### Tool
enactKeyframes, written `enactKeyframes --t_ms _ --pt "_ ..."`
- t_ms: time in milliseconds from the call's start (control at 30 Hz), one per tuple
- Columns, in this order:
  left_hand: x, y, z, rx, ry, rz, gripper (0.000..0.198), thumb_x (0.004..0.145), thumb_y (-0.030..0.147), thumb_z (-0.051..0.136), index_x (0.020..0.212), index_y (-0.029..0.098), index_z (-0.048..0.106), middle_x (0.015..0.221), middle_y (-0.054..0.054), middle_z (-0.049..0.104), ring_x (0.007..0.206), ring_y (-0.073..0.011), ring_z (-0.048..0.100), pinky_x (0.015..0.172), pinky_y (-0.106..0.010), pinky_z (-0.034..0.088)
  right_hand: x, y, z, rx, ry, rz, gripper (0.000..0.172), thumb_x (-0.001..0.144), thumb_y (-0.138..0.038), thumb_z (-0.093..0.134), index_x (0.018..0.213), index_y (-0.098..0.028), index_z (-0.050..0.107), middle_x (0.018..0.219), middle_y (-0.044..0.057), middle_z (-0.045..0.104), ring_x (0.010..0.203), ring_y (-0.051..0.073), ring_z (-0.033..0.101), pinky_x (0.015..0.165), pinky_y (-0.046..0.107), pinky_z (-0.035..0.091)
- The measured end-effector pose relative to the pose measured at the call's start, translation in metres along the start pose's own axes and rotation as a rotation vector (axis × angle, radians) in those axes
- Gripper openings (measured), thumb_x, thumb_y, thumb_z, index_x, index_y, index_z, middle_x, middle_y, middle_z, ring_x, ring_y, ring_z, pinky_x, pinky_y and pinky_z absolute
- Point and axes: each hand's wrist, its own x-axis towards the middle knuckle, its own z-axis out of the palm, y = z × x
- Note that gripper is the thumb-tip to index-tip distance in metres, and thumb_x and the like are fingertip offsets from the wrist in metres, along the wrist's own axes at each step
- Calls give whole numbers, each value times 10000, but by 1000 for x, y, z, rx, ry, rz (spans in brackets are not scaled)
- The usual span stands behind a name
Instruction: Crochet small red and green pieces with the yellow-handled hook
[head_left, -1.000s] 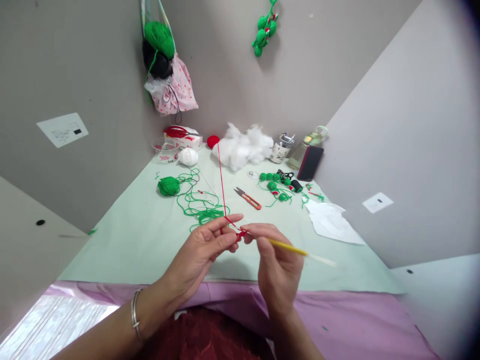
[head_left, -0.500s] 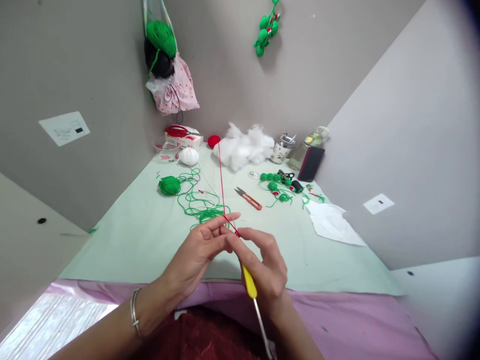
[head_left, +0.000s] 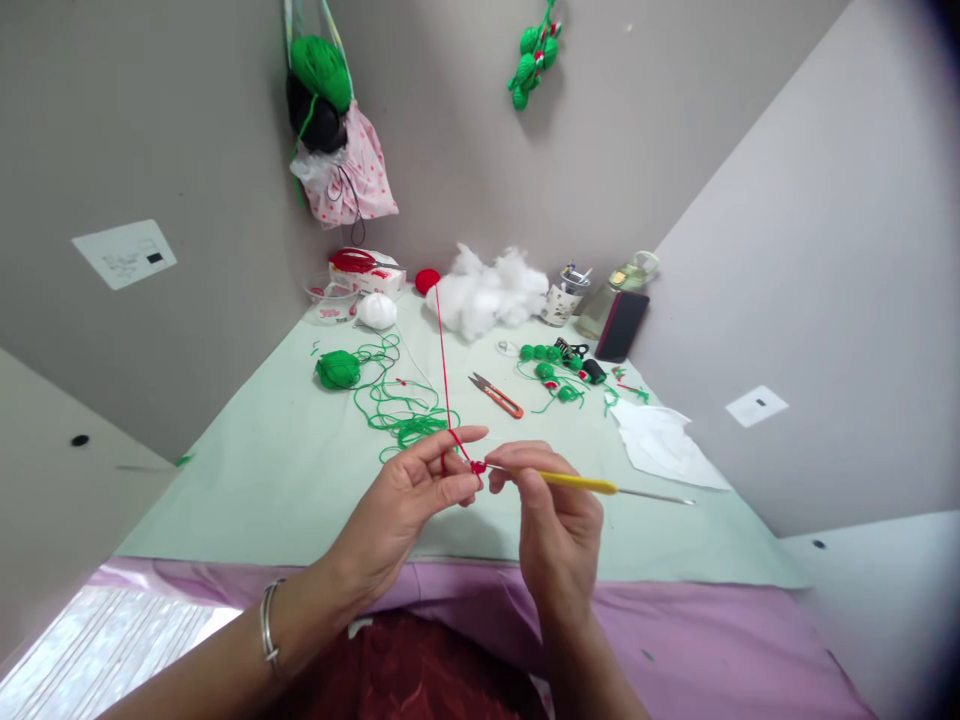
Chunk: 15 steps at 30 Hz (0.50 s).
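My left hand (head_left: 409, 505) pinches a tiny red crochet piece (head_left: 477, 466), with the red yarn strand (head_left: 442, 372) running over its index finger back to a red yarn ball (head_left: 427, 281). My right hand (head_left: 555, 525) grips a yellow-handled crochet hook (head_left: 592, 485); its tip is at the red piece and its metal end points right. Both hands hover above the pale green table cover (head_left: 262, 480).
A green yarn ball (head_left: 337, 370) with loose green strands (head_left: 397, 410), orange snips (head_left: 496, 396), white stuffing (head_left: 487, 292), small green crocheted balls (head_left: 551, 362), a cup (head_left: 561, 298), a bottle (head_left: 615, 295), a phone (head_left: 621, 326) and white paper (head_left: 664, 445) lie beyond my hands. Bags hang on the wall (head_left: 330, 120).
My right hand swung the hook from pointing down toward me back to pointing right, tip at the red piece. The left hand stayed nearly still.
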Motion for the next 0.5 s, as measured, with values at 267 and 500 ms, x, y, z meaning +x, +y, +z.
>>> enactKeyframes --t_ms 267,500 --pt "-6 0 2 18 -55 -17 370 823 271 889 1186 299 825 772 38 649 766 -99 590 813 -239 481 -6 -4 -3 25 -14 36 205 1046 -217 600 1021 -278 794 921 25 740 855 174 673 751 315 554" --pt "-53 27 13 273 -424 94 420 863 262 841 1265 374 800 917 -20 744 822 -175 671 725 -263 556 -21 -50 -12 418 -240 21 180 1045 -330 623 1107 -328 792 835 24 745 712 163 678 588 281 543"
